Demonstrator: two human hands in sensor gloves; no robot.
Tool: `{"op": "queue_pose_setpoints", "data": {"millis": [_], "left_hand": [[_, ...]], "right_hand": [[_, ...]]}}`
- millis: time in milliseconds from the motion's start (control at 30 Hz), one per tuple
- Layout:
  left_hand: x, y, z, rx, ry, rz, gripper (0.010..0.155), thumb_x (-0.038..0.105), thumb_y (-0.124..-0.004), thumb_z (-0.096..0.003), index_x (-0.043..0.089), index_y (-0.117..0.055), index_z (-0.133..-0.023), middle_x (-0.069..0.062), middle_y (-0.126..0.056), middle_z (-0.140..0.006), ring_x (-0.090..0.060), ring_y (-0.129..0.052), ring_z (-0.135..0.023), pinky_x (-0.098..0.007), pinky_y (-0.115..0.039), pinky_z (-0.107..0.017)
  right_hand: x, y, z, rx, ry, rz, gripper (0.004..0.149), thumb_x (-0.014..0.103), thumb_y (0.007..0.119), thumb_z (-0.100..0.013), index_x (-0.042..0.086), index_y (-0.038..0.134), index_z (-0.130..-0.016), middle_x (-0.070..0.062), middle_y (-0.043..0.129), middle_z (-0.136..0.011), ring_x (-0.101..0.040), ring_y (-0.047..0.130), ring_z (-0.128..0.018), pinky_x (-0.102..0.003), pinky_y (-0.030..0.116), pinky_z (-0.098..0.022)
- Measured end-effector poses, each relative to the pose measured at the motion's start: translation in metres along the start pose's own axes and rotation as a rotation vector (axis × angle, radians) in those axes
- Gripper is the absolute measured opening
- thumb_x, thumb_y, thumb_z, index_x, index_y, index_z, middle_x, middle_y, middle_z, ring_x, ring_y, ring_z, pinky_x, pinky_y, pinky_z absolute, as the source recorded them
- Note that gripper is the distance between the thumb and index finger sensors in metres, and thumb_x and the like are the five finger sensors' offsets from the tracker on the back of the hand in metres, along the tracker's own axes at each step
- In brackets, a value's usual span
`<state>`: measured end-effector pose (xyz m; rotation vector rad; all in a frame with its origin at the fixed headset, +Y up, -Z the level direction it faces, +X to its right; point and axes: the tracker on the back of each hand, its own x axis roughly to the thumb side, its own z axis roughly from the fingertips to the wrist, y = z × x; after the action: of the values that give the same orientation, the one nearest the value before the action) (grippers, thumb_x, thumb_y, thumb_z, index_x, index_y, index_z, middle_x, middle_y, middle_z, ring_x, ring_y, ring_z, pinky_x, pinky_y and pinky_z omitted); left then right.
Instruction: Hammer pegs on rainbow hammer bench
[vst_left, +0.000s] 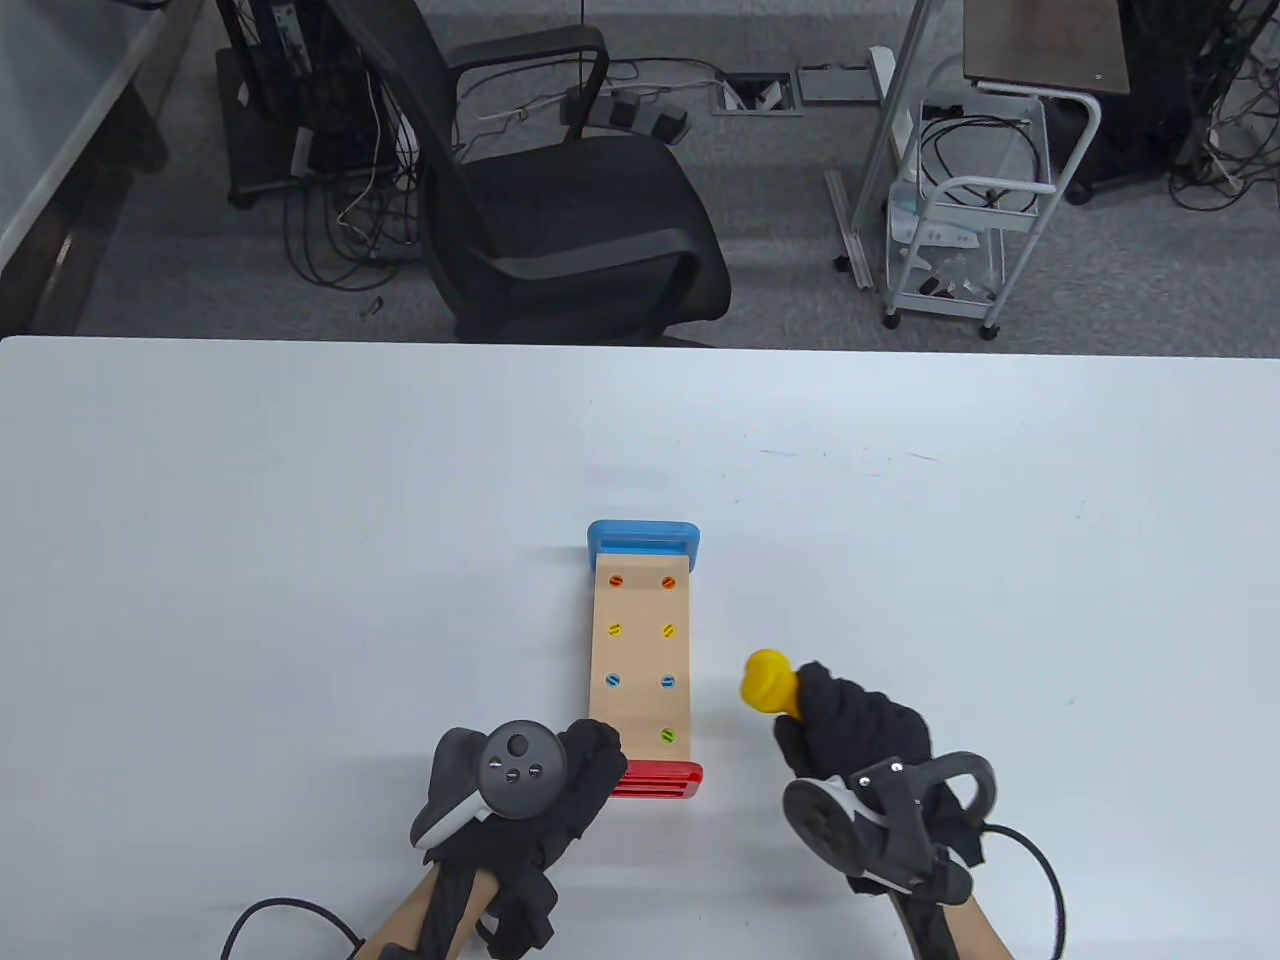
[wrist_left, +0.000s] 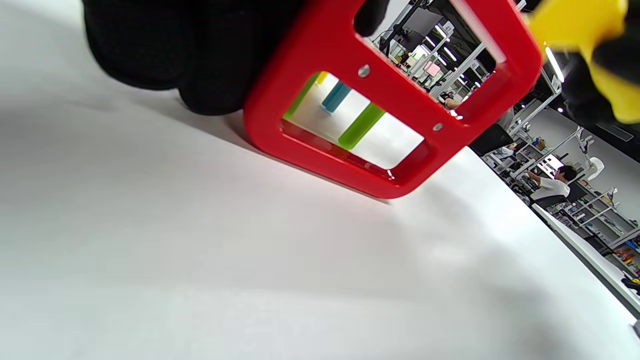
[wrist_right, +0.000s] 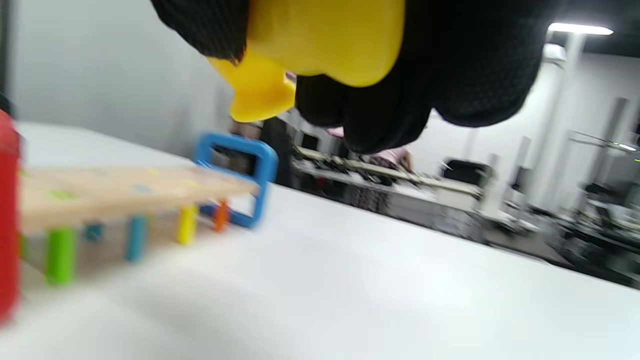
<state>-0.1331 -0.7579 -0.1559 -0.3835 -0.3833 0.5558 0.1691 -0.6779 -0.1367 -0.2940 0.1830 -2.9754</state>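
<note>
The white table (vst_left: 300, 520) fills the lower part of the table view, with a black office chair (vst_left: 560, 200) and a white wire cart (vst_left: 960, 230) on the grey floor beyond its far edge. On the table, a little toward the person from its middle, stands the hammer bench (vst_left: 641, 660): a pale wooden board running away from the person, closed by a blue end frame (vst_left: 643, 543) at the far end and a red end frame (vst_left: 655, 778) at the near end. The left hand (vst_left: 545, 800) lies at the near left corner of the bench, its gloved fingers (vst_left: 598, 752) reaching over the board's corner and against the red frame (the left wrist view shows dark fingers curled round that frame's side, so it grips rather than merely touches). The right hand (vst_left: 860, 730) is just right of the bench and apart from it, fingers wrapped tight round the handle of a yellow hammer (vst_left: 768, 682), whose head sticks out toward the board. The pegs (vst_left: 641, 630) sit in two rows, orange, yellow, blue and green from far to near, their tops flush with the board; the right wrist view, though blurred, shows their shafts hanging below it.
</note>
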Motion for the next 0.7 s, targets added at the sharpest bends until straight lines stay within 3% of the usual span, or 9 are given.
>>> {"op": "queue_pose_setpoints", "data": {"millis": [67, 133, 267, 467, 567, 700], "left_hand": [[0.0, 0.0, 0.0, -0.002, 0.001, 0.0, 0.069, 0.061, -0.035, -0.0554, 0.02, -0.05, -0.109, -0.038, -0.075, -0.107, -0.053, -0.092, -0.084, -0.059, -0.081, -0.057], [0.0, 0.0, 0.0, 0.001, 0.001, 0.001, 0.069, 0.061, -0.035, -0.0554, 0.02, -0.05, -0.109, -0.038, -0.075, -0.107, -0.053, -0.092, -0.084, -0.059, -0.081, -0.057], [0.0, 0.0, 0.0, 0.004, 0.003, -0.003, 0.069, 0.061, -0.035, -0.0554, 0.02, -0.05, -0.109, -0.038, -0.076, -0.106, -0.053, -0.092, -0.084, -0.059, -0.081, -0.057], [-0.001, 0.0, 0.0, 0.003, 0.003, -0.004, 0.069, 0.062, -0.035, -0.0553, 0.021, -0.05, -0.109, -0.038, -0.076, -0.106, -0.053, -0.092, -0.084, -0.059, -0.081, -0.057], [-0.001, 0.0, 0.0, -0.001, 0.003, -0.001, 0.069, 0.062, -0.035, -0.0552, 0.021, -0.05, -0.109, -0.038, -0.075, -0.107, -0.053, -0.092, -0.084, -0.059, -0.081, -0.057], [-0.001, 0.0, 0.001, 0.0, 0.003, -0.001, 0.07, 0.062, -0.035, -0.0551, 0.021, -0.05, -0.109, -0.038, -0.075, -0.107, -0.052, -0.092, -0.084, -0.059, -0.081, -0.057]], "right_hand": [[-0.028, 0.021, 0.003, 0.077, 0.112, 0.082, 0.064, 0.033, 0.075, -0.058, -0.002, 0.05, -0.105, -0.015, 0.079, -0.096, -0.041, 0.088, -0.082, -0.066, 0.077, -0.058], [-0.056, 0.045, 0.002, 0.168, 0.22, 0.116, 0.063, 0.029, 0.079, -0.056, 0.0, 0.049, -0.104, -0.011, 0.08, -0.093, -0.036, 0.089, -0.079, -0.068, 0.074, -0.06], [-0.105, 0.085, 0.003, 0.419, 0.394, -0.006, 0.066, 0.023, 0.079, -0.056, 0.002, 0.049, -0.11, -0.014, 0.074, -0.094, -0.041, 0.079, -0.082, -0.077, 0.06, -0.062], [-0.119, 0.104, 0.007, 0.603, 0.446, -0.043, 0.055, 0.024, 0.08, -0.056, 0.006, 0.061, -0.105, -0.027, 0.059, -0.103, -0.055, 0.06, -0.089, -0.083, 0.043, -0.061], [-0.117, 0.11, 0.006, 0.675, 0.464, -0.016, 0.06, 0.027, 0.083, -0.054, 0.005, 0.061, -0.105, -0.031, 0.057, -0.108, -0.058, 0.057, -0.092, -0.083, 0.044, -0.061], [-0.118, 0.113, 0.004, 0.688, 0.481, -0.007, 0.062, 0.029, 0.086, -0.052, 0.006, 0.062, -0.104, -0.032, 0.057, -0.111, -0.06, 0.056, -0.095, -0.083, 0.045, -0.062]]}}
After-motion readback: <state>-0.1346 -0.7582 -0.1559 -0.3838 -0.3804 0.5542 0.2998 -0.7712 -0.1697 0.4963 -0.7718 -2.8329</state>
